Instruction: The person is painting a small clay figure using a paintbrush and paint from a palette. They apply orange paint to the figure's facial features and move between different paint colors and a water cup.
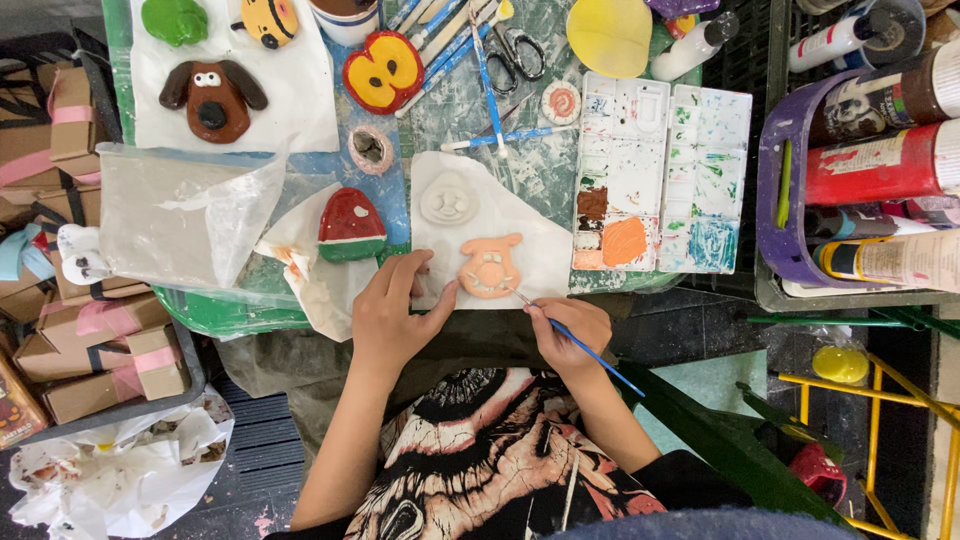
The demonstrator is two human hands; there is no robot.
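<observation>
Right hand (pixel 566 330) with blue brush (pixel 580 345) beside orange face (pixel 490 267)

face (pixel 490 267): on sheet (pixel 530 215), near table (pixel 545 175) edge
palette (pixel 660 175): right of sheet
brush (pixel 580 345): right hand (pixel 568 328), near face
left hand (pixel 395 315): on sheet's left edge

Two hands are seen, the left hand (pixel 392 312) and the right hand (pixel 566 330). One blue paintbrush (pixel 580 345) is held. Two unfinished clay faces, one peach (pixel 489 267) and one white (pixel 448 199), are counted on one paper sheet (pixel 530 240). Two paint palettes (pixel 660 175) are counted alongside.
</observation>
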